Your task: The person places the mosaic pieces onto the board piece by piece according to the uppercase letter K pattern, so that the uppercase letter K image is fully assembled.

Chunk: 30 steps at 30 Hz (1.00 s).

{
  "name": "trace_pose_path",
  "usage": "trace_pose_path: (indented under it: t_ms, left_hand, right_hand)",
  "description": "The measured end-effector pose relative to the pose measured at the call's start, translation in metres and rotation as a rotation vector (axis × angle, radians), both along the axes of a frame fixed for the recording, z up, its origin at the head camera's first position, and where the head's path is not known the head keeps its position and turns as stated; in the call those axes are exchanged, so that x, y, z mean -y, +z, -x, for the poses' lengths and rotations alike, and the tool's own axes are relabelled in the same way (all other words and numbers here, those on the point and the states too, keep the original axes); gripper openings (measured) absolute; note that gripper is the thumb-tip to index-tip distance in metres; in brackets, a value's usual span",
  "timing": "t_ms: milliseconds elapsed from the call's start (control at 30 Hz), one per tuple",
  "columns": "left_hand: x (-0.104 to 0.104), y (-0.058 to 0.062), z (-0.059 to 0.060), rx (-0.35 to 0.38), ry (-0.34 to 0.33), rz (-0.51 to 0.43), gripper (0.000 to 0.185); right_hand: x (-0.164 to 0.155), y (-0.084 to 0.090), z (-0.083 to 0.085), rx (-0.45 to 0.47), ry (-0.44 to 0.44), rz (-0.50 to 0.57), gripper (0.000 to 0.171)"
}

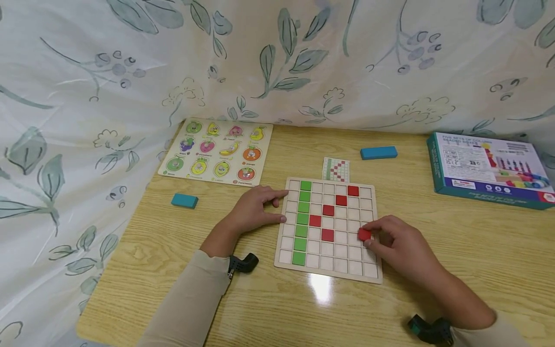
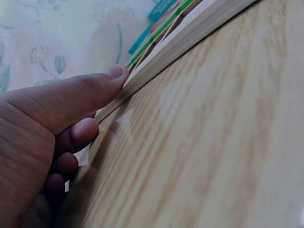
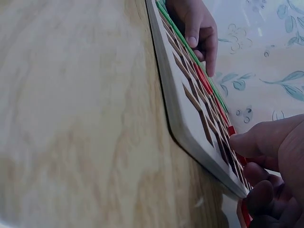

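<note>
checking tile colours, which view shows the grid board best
The head view: the whole board lies flat, with the green column and red tiles clear. The left wrist view shows only its edge; the right wrist view shows it at a steep slant.

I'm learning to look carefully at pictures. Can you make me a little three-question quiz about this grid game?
1. True or false: the right hand pinches a red tile.
2. How many green tiles stand in the column on the grid board?
3. What does the left hand touch? A) blue block B) the board's left edge C) fruit puzzle

Key: 1 true; 2 seven; 3 B.
</note>
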<state>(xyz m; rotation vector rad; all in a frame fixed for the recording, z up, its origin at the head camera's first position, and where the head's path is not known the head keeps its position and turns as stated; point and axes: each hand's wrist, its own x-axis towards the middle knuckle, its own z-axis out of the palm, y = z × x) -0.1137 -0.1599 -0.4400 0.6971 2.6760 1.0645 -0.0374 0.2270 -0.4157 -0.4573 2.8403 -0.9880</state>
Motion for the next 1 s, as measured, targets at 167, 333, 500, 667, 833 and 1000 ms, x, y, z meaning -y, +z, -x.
trace_pose_path:
  t_ms: [167, 333, 500, 667, 833, 1000]
  left_hand:
    - [0.000, 0.000, 0.000, 0.008, 0.005, -0.002, 0.066]
    - [0.000, 0.000, 0.000, 0.004, 0.004, -0.002, 0.066]
    - [0.000, 0.000, 0.000, 0.001, 0.003, -0.004, 0.066]
    - [0.000, 0.000, 0.000, 0.006, 0.005, -0.006, 0.066]
    - [0.000, 0.001, -0.001, -0.006, 0.003, -0.005, 0.066]
    - [0.000, 0.001, -0.001, -0.006, 0.004, -0.004, 0.066]
  right_hand:
    - [0.006, 0.003, -0.002, 0.025, 0.019, -0.001, 0.029]
    - [0.011, 0.006, -0.004, 0.037, 0.039, 0.001, 0.030]
    - [0.014, 0.007, -0.006, 0.044, 0.046, -0.001, 0.028]
    - [0.020, 0.007, -0.008, 0.062, 0.059, 0.001, 0.028]
    - [0.026, 0.009, -0.011, 0.088, 0.062, 0.002, 0.029]
    - [0.030, 0.008, -0.014, 0.098, 0.078, 0.002, 0.031]
